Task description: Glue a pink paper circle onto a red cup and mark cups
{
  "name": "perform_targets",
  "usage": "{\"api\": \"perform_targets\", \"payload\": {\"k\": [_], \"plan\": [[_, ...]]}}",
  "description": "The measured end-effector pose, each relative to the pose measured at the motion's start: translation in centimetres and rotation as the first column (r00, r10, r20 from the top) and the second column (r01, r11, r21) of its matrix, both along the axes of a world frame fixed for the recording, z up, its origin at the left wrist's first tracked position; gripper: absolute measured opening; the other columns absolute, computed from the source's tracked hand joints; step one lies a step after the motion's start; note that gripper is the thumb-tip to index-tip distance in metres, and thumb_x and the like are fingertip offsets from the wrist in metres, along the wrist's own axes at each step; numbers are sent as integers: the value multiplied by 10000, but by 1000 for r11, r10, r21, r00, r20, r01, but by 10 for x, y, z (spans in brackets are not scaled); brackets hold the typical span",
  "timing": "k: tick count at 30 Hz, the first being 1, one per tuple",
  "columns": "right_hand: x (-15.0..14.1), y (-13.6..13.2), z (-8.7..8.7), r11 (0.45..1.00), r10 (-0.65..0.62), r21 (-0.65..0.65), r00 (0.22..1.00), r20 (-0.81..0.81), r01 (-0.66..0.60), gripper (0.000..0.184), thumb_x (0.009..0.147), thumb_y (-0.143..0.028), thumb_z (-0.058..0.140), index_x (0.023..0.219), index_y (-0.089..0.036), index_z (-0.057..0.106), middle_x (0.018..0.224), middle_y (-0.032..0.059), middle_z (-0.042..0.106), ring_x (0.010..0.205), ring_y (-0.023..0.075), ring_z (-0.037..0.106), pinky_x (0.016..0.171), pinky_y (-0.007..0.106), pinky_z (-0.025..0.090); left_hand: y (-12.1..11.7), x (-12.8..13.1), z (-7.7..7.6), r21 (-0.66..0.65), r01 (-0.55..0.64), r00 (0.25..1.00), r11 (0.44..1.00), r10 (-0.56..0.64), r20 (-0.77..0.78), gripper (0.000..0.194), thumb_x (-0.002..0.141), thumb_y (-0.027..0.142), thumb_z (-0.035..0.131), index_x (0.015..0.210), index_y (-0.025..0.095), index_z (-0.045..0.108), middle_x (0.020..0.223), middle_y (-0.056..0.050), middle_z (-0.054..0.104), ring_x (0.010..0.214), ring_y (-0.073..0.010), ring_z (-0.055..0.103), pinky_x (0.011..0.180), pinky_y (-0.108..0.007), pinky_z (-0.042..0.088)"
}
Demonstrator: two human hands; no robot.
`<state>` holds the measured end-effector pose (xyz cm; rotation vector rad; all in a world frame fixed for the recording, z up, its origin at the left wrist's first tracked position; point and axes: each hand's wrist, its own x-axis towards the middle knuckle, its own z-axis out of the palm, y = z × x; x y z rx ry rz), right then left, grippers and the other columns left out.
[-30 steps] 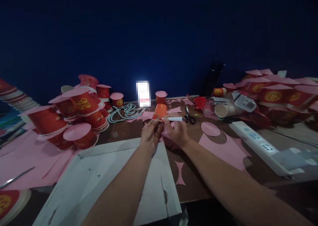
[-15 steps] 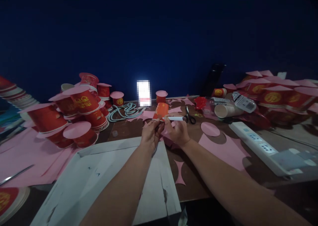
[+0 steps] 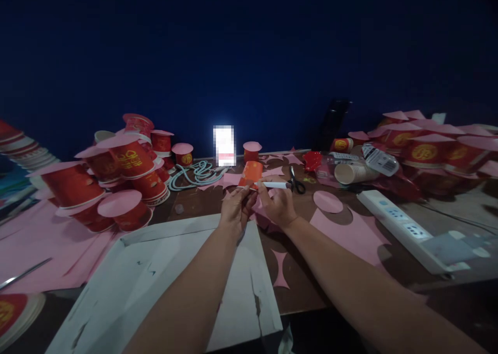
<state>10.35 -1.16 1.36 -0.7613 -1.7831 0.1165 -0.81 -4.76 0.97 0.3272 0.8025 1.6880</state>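
Both my hands meet above the brown table. My left hand is closed around the base of a red paper cup that tilts away from me. My right hand grips a white marker pen, its tip touching the cup's rim. Pink paper lies crumpled under both hands. Black-handled scissors rest just beyond the pen.
A white tray-like box sits in front of me. Piles of red cups with pink paper lids stand at left and right. A white power strip, a pink disc, a coiled cable and pink sheets lie around.
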Motion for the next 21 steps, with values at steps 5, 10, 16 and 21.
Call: {"api": "perform_targets", "payload": {"k": [5, 10, 16, 21], "plan": [[1, 1, 0, 1000, 4, -14, 1000, -11, -4, 89, 864, -242, 521, 839, -206, 598, 856, 69, 689, 868, 213, 634, 833, 381, 459, -1, 1, 1, -3, -6, 1000, 1000, 6, -8, 43, 737, 111, 666, 776, 104, 650, 737, -46, 666, 632, -88, 636, 667, -196, 551], [0, -1, 0, 998, 33, -54, 999, 0, -33, 103, 861, -252, 526, 810, -208, 604, 825, 64, 688, 824, 205, 635, 819, 366, 471, -1, 0, 0, -21, -21, 1000, 1000, 21, -8, 59, 706, 103, 686, 730, 100, 632, 713, -46, 657, 627, -96, 636, 668, -210, 553], [-2, -3, -3, 998, 10, -60, 1000, 21, -9, 125, 862, -280, 539, 810, -202, 621, 812, 62, 685, 803, 202, 630, 800, 356, 475, 2, -1, -3, -25, -35, 999, 999, 35, 5, 93, 670, 96, 704, 696, 104, 614, 663, -21, 631, 591, -80, 615, 638, -193, 547], [-5, -3, -6, 999, -4, -37, 1000, 23, 5, 126, 871, -277, 531, 839, -204, 628, 868, 64, 686, 861, 208, 628, 848, 378, 453, 3, -1, -3, -36, -45, 999, 998, 45, 16, 103, 680, 112, 700, 699, 112, 599, 647, -13, 619, 564, -76, 606, 621, -186, 540]]}}
